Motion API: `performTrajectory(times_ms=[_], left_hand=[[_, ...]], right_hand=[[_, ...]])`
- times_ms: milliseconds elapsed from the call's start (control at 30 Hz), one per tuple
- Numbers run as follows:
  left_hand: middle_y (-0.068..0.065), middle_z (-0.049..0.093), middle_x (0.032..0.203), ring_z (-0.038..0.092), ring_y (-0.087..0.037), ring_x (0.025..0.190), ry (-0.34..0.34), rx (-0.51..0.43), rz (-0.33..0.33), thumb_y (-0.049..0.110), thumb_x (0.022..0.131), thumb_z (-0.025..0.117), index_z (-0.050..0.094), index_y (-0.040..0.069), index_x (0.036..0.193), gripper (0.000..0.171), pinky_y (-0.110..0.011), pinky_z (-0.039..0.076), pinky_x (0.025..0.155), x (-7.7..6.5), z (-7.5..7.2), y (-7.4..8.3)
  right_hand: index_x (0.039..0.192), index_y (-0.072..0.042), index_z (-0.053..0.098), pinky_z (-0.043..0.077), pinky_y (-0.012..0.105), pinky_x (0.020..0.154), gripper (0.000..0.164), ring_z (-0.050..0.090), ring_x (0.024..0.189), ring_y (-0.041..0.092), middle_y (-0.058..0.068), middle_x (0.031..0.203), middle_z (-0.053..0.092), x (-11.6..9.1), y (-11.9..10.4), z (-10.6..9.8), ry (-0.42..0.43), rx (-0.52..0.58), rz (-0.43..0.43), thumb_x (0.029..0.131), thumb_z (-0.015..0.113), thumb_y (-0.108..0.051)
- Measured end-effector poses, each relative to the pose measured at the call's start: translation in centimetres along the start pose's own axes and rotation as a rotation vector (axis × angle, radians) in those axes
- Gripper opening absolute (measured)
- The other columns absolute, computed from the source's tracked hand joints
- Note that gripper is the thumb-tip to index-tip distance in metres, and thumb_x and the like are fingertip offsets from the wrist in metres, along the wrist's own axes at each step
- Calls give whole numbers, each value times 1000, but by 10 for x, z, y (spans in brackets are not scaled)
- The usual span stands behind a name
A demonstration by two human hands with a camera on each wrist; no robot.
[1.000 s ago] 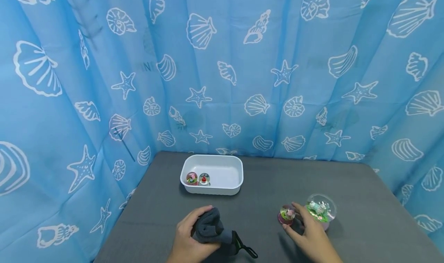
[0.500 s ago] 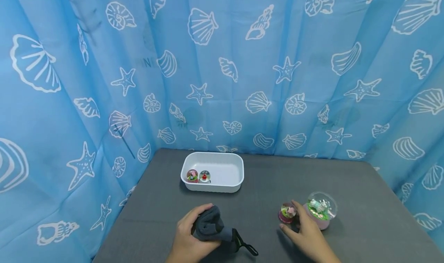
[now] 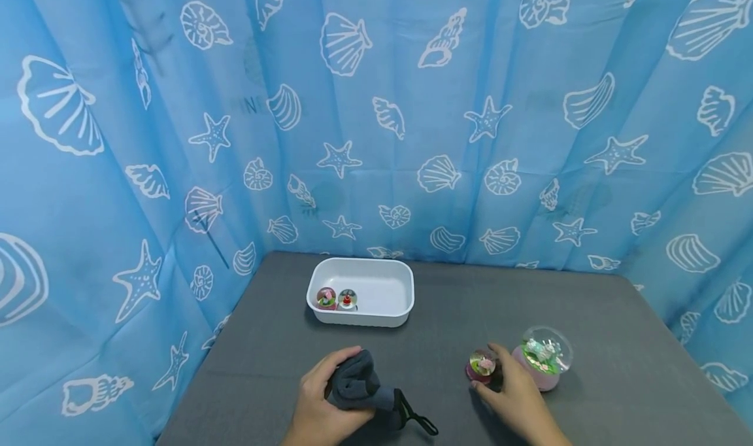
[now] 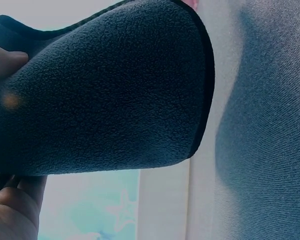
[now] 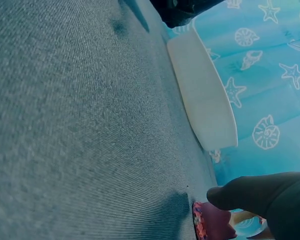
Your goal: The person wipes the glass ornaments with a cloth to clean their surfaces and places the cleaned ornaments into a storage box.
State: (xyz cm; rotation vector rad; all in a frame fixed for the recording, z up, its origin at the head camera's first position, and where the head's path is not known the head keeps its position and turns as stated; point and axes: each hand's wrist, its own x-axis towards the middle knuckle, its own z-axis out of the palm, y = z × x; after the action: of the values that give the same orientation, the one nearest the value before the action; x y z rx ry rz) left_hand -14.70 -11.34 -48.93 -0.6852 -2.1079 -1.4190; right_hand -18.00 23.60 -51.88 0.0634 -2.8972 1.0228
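In the head view my left hand grips a folded dark grey fleece cloth with black edging and a black cord loop. The left wrist view shows the cloth filling much of the frame, thumb on one side and fingers below. My right hand pinches a small snow globe with a dark pink base between thumb and index finger. In the right wrist view the thumb presses on the pink base close to the table. Just right of that hand stands a larger snow globe with a pale pink base.
A white rectangular tray stands at the back left of the grey-covered table. Two small snow globes, one pinkish and one with a red figure, sit in its left part. A blue shell-patterned curtain hangs behind.
My right hand has shifted slightly left, and the small snow globe has moved a little left and toward me. The left hand keeps its grip on the cloth.
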Motion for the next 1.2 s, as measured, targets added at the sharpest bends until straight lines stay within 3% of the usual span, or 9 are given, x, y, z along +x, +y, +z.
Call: performTrajectory(times_ms=[233, 333, 500, 667, 767, 1000, 1200], left_hand=[[-10, 75, 121, 75, -17, 102, 2, -5, 13, 4, 68, 99, 63, 13, 140, 81, -23, 61, 89, -1, 1, -2], [-10, 75, 121, 75, -18, 102, 5, -4, 15, 4, 68, 99, 64, 13, 140, 81, -23, 61, 89, -2, 1, -2], [-6, 75, 123, 74, -16, 103, -5, 8, -17, 4, 68, 98, 64, 17, 140, 81, -25, 62, 90, -1, 1, 0], [1, 74, 126, 74, -13, 106, -23, 20, -75, 4, 66, 99, 64, 23, 140, 84, -28, 63, 90, 0, 1, 3], [2, 74, 126, 74, -13, 106, -24, 28, -77, 4, 66, 99, 64, 23, 140, 84, -29, 63, 90, 0, 1, 3], [2, 74, 126, 74, -12, 106, -38, 26, -87, 4, 66, 99, 64, 23, 140, 83, -30, 64, 90, 0, 2, 5], [1, 74, 126, 74, -13, 106, -47, 23, -73, 5, 69, 98, 63, 23, 140, 81, -30, 63, 91, 0, 3, 5]], right_hand=[[113, 4, 70, 55, 31, 71, 48, 65, 85, 15, 6, 95, 72, 2, 1, 3, 46, -24, -6, 76, 94, -15], [103, 1, 70, 48, 26, 63, 39, 57, 73, 11, 2, 83, 66, 4, 1, 3, 23, -12, 31, 76, 93, -16], [87, -9, 65, 41, 24, 60, 33, 49, 67, 7, 0, 75, 59, 6, 5, 4, 2, 7, 45, 78, 94, -22], [84, -12, 66, 40, 24, 61, 31, 48, 69, 7, 0, 78, 58, 6, 9, 6, 21, 7, 18, 77, 94, -20], [84, -13, 67, 43, 23, 62, 30, 50, 71, 6, 0, 81, 59, 5, 10, 6, 37, 32, 3, 77, 95, -22], [98, -9, 75, 56, 22, 66, 29, 63, 75, -1, 1, 91, 74, 2, 9, 9, 130, 198, -40, 78, 94, -16], [99, -11, 68, 61, 23, 76, 28, 67, 87, -1, -2, 93, 73, 1, -1, 3, 149, 291, -117, 82, 91, -11]])
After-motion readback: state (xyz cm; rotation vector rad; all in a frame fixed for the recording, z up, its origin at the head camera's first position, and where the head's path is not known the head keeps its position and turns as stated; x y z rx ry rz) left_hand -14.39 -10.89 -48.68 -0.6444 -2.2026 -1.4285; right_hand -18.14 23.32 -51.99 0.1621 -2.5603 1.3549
